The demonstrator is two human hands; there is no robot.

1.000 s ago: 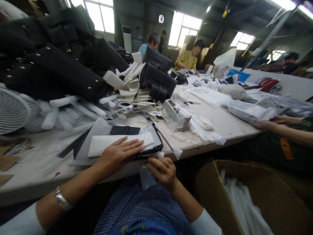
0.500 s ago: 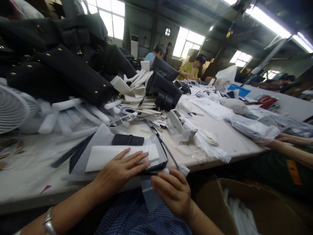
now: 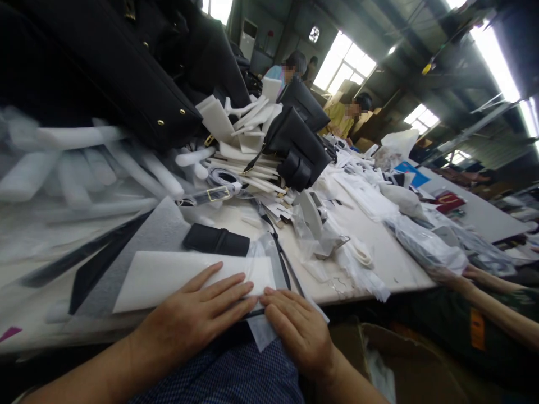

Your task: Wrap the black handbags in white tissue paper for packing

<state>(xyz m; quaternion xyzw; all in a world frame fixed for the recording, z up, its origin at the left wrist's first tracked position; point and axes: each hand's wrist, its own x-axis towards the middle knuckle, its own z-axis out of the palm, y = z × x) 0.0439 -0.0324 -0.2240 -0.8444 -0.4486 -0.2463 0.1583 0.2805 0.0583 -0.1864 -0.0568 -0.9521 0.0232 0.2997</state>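
Note:
My left hand (image 3: 197,311) lies open and flat on a white foam sheet (image 3: 164,275), fingers spread toward its right end. My right hand (image 3: 298,331) reaches over the sheet's lower right corner with fingers stretched out; its thumb is hidden. Under the sheet are a grey sheet (image 3: 147,241) and black flat material, mostly covered. A black strapped piece (image 3: 217,239) lies just behind the foam sheet. Clear plastic film (image 3: 261,332) hangs below the table edge between my hands. A thin black strap (image 3: 281,255) runs along the right side.
Black bags (image 3: 126,73) with gold studs are heaped at left, above white foam rolls (image 3: 80,168). A tape dispenser (image 3: 311,216) stands right of centre. A cardboard box (image 3: 404,359) sits below the table edge. Another person's arms (image 3: 484,297) hold a plastic-wrapped item (image 3: 425,241) at right.
My right hand has moved from the hanging film below the edge up onto the foam sheet's corner, its fingers straightening. My left hand stays on the sheet. The view has tilted and moved closer.

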